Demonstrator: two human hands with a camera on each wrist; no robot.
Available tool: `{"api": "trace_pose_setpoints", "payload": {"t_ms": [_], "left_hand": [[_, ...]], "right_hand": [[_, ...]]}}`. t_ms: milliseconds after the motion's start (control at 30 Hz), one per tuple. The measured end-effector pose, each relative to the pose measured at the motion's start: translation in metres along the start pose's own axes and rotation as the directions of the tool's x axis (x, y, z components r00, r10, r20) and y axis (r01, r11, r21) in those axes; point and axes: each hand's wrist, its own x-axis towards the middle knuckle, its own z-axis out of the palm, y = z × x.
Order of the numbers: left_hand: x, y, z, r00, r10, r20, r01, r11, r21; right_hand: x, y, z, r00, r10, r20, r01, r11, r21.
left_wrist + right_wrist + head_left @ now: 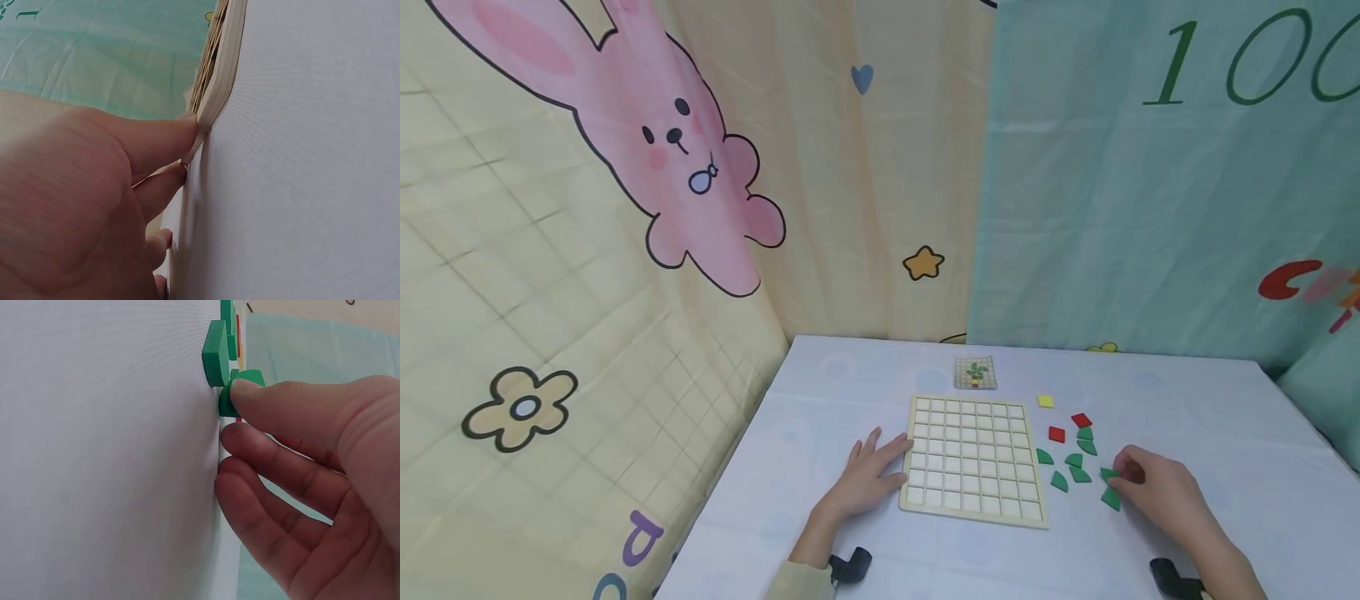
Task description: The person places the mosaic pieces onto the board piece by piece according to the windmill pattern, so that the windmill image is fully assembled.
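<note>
On the white table lies a square cream grid board [973, 525], filled with pale square cells. My left hand [871, 473] rests spread at its left edge; in the left wrist view, thumb [164, 140] and forefinger tips touch the board's rim [222, 81]. Right of the board, my right hand [1161, 492] pinches a green quarter-round piece [1107, 473]. The right wrist view shows the thumb [275, 406] against that tilted piece [227, 403], the forefinger mostly hidden behind it. Another green piece [1111, 498] lies just in front of the hand.
Several green pieces [1080, 474] lie between the board and my right hand. Two red pieces [1057, 434] and a yellow square [1045, 402] are farther back. A small pattern card [975, 372] with a plant picture lies behind the board. Printed curtains [880, 183] hang behind the table.
</note>
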Motion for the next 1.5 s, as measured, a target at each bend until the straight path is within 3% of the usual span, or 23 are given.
{"api": "trace_pose_setpoints", "payload": {"t_ms": [200,667,1000,1300,1500], "left_hand": [[0.002,-0.001,0.001,1.000,0.018,-0.019,-0.018,1.000,0.002],[-0.001,-0.002,0.001,1.000,-0.008,0.005,0.008,1.000,0.016],[0.000,-0.004,0.002,1.000,-0.008,0.010,0.008,1.000,0.014],[-0.002,-0.003,0.000,0.999,-0.033,0.010,0.033,0.999,0.004],[0.000,-0.002,0.002,1.000,-0.004,0.008,0.004,0.999,0.032]], "right_hand": [[0.004,0.002,-0.006,0.999,0.046,0.006,-0.046,0.997,0.059],[0.004,0.003,-0.007,0.990,0.111,0.088,-0.121,0.986,0.116],[0.007,0.003,-0.011,0.992,0.074,0.098,-0.086,0.988,0.125],[0.008,-0.003,-0.018,0.997,-0.025,0.070,0.018,0.995,0.095],[0.009,-0.011,-0.014,0.998,-0.058,0.035,0.054,0.993,0.108]]}}
